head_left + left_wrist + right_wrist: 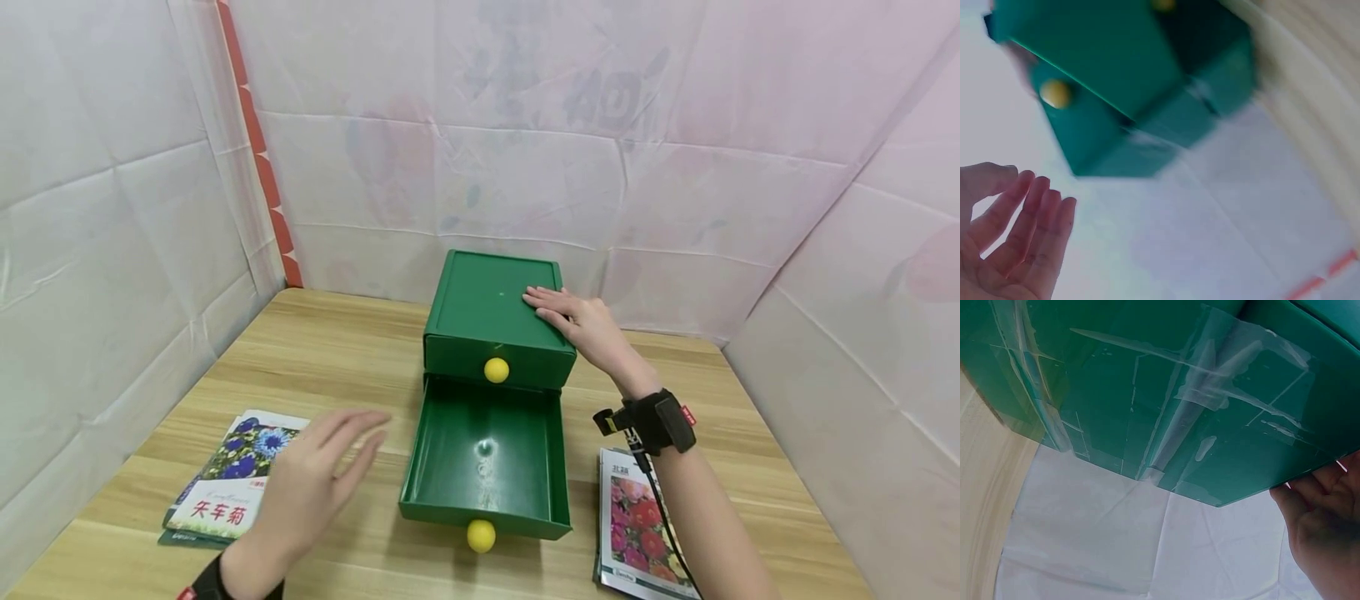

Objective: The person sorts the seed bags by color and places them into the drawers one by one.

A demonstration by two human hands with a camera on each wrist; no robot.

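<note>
R hand (577, 321) flat, fingers straight, pressing box (491, 312) top at 3 o'clock; L hand (318, 479) open, holds nothing, over seed packet (225, 492), at 9 o'clock of open drawer (483, 462).

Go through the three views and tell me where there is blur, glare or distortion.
Head view: sharp on the green drawer box, with a glare spot on the floor of the open lower drawer; the left hand is slightly smeared, and the wide lens bends the walls. Left wrist view: the box is motion-blurred throughout. Right wrist view: sharp; clear tape on the box shines; right hand at the edge.
</note>
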